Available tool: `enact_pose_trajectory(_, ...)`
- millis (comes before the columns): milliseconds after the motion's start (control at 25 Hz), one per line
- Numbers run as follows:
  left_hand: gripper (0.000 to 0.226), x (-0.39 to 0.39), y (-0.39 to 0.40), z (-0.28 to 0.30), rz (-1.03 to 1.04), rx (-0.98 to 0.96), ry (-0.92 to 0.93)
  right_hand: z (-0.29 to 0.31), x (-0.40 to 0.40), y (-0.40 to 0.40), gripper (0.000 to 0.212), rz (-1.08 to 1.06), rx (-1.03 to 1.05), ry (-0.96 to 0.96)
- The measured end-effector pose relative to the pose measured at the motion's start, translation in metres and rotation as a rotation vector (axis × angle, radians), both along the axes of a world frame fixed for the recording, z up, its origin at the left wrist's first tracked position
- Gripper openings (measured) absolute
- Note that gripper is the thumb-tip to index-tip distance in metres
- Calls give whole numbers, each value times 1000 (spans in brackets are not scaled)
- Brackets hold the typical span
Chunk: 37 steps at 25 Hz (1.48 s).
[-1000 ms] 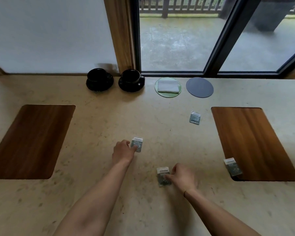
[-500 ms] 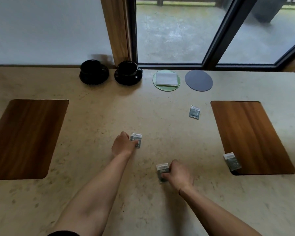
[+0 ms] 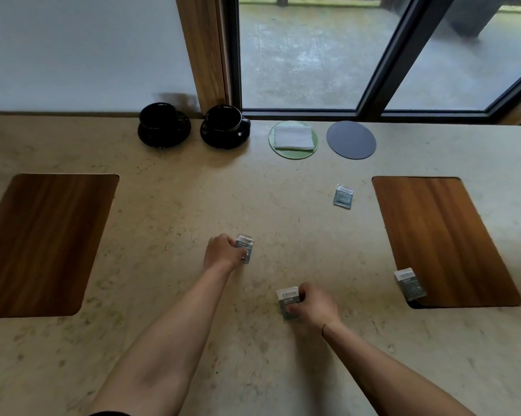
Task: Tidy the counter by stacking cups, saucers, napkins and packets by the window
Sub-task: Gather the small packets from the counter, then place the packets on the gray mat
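grey foil packet (image 3: 245, 248) pinched by left hand (image 3: 221, 254), second grey packet (image 3: 288, 302) pinched by right hand (image 3: 312, 304), both frame centre. packet-gathering step; next: lift, carry to window at top.

A café or hotel lounge: stone bench (image 3: 163, 340) with wooden placemats (image 3: 442, 238), black cups on saucers (image 3: 164, 127), terrace window (image 3: 307, 52).

two wooden placemats (image 3: 46, 244), window (image 3: 313, 52), wall (image 3: 79, 46)
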<state>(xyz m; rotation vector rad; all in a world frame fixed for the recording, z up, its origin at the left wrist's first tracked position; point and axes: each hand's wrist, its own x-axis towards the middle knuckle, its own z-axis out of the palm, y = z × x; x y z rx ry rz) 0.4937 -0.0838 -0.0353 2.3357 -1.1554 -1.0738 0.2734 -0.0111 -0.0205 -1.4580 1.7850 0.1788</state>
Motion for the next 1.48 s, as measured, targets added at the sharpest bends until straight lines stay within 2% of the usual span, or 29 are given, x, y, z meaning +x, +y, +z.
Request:
enact_pose_trajectory(120, 26, -1, 2, 3, -12, 17, 33, 0, -6, -3, 26, -58, 35, -56)
enact_pose_trajectory(240, 30, -3, 4, 6, 30, 56, 175, 7, -16, -6, 22, -227, 140, -270)
enact_pose_trajectory(440, 16, -18, 21, 19, 262, 135, 643, 22, -37, -2, 21, -530, 237, -533)
enact_pose_trajectory(520, 7, -32, 29, 26, 293, 187, 762, 24, -49, 0, 25, -608, 261, -605)
enact_pose_trajectory(640, 9, -58, 39, 27, 238, 215, 776, 27, -74, 2, 24, -661, 249, -678)
enact_pose_trajectory(840, 8, -110, 53, 27, 276, 161, 806, 24, -138, 5, 32, -682, 206, -716)
enact_pose_trajectory(1080, 12, -200, 61, 33, 196, 103, 685, 34, -236, 5, 21, -549, 43, -592)
enact_pose_trajectory(1240, 7, -253, 63, 33, 226, 58, 623, 22, -295, -9, 33, -517, -58, -486)
enact_pose_trajectory(1360, 5, -278, 68, 31, 273, 36, 605, 17, -318, -24, 31, -464, -65, -441)
enact_pose_trajectory(1480, 15, -290, 73, 25, 304, 18, 564, 14, -321, -33, 27, -401, -30, -457)
